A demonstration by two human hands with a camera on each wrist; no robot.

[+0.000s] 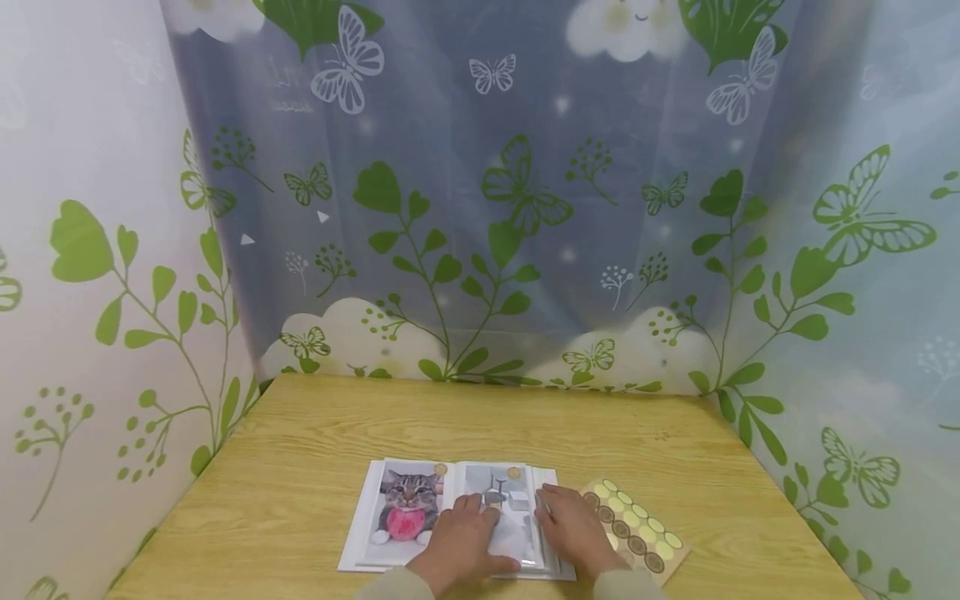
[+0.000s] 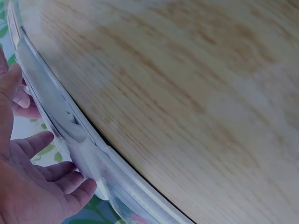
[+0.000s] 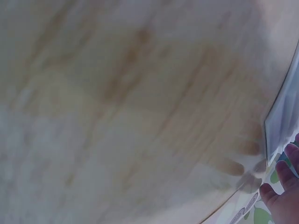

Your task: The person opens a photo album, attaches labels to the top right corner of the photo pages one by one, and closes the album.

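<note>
An open photo album (image 1: 363, 533) lies on the table with a cat picture (image 1: 411, 500) on its left page. On the right page is a grey-toned picture (image 1: 517, 500), partly hidden by my left hand (image 1: 461, 537), which rests on the page with fingers extended and thumb out to the right. My right hand (image 1: 577, 525) is at the right page's outer edge, fingertips touching it; how they meet the edge, I cannot tell. A round gold sticker (image 1: 440, 470) shows at the top of the left page, another at the top of the right. The left wrist view shows the fingers (image 2: 60, 172) beside the album.
A sheet of round stickers (image 1: 637, 525) in cream and brown lies right of the album, partly under my right forearm. The wooden table (image 1: 450, 417) extends behind the album to a printed curtain (image 1: 465, 208) with leaves and butterflies, which also hangs at both sides.
</note>
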